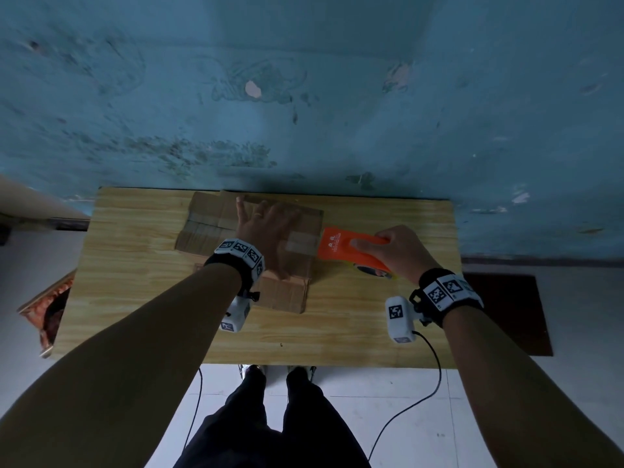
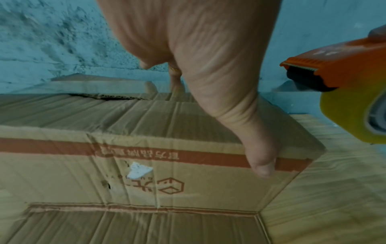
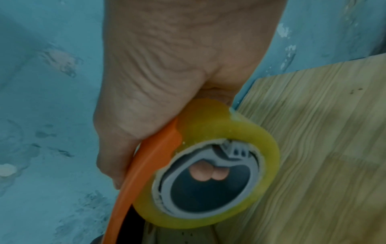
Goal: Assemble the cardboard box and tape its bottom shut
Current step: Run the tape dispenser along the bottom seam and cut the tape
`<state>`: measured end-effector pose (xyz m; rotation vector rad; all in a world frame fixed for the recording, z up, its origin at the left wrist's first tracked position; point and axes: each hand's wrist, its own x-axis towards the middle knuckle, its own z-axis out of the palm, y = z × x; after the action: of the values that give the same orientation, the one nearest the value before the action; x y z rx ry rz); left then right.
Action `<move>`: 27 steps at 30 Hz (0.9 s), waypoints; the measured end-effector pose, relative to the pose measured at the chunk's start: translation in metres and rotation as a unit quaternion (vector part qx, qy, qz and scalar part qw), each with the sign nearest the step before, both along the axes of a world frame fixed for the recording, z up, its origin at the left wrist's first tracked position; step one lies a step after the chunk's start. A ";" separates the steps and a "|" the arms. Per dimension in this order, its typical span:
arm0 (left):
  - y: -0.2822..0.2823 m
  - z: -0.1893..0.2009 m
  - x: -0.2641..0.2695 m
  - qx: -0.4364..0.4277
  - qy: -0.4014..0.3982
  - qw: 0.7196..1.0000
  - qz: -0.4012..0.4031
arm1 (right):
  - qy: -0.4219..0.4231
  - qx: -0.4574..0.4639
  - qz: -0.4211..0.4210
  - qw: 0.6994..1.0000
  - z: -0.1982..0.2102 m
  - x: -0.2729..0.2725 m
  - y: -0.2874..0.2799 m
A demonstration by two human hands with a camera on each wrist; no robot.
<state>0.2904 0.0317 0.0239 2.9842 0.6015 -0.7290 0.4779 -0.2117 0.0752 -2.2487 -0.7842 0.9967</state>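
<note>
Head view: left hand [image 1: 266,228], fingers spread, is pressing flat on box [image 1: 202,228] on bench [image 1: 135,265]; right hand [image 1: 398,248] grip is grasping tape dispenser [image 1: 341,248] beside it.

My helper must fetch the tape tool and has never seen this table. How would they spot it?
On the wooden table, look just right of the cardboard box. The tape dispenser sits in the right hand: the only bright orange thing there, carrying a yellowish tape roll.

Dim bluish light, soft blur, wide-angle warping.
</note>
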 end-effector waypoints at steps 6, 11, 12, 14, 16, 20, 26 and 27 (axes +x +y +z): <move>-0.002 -0.001 0.002 -0.003 0.004 1.000 0.011 | -0.026 -0.024 -0.008 0.999 -0.012 0.006 -0.023; -0.004 0.000 0.002 0.000 0.004 1.000 0.013 | -0.051 -0.041 -0.007 0.998 -0.018 -0.002 -0.018; -0.004 0.000 0.002 0.006 0.009 1.000 0.011 | -0.051 -0.040 -0.006 0.998 -0.018 -0.001 -0.019; -0.005 0.000 0.002 0.009 0.013 1.000 0.012 | -0.048 -0.035 -0.009 0.998 -0.016 0.001 -0.019; -0.006 0.001 0.003 0.010 0.014 1.000 0.010 | -0.037 -0.023 -0.016 0.999 -0.012 0.003 -0.021; -0.007 0.005 0.004 0.008 0.014 1.000 0.010 | -0.050 0.000 -0.023 0.999 0.000 0.011 -0.020; -0.007 0.005 0.004 0.013 0.021 1.000 0.007 | -0.086 -0.046 0.006 0.995 -0.002 0.012 -0.007; -0.007 0.004 0.003 0.014 0.023 1.000 0.007 | -0.086 -0.057 0.011 0.995 -0.005 0.011 -0.007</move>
<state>0.2935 0.0249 0.0284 2.9915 0.6401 -0.7976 0.4889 -0.2183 0.0707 -2.4541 -0.8453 0.8867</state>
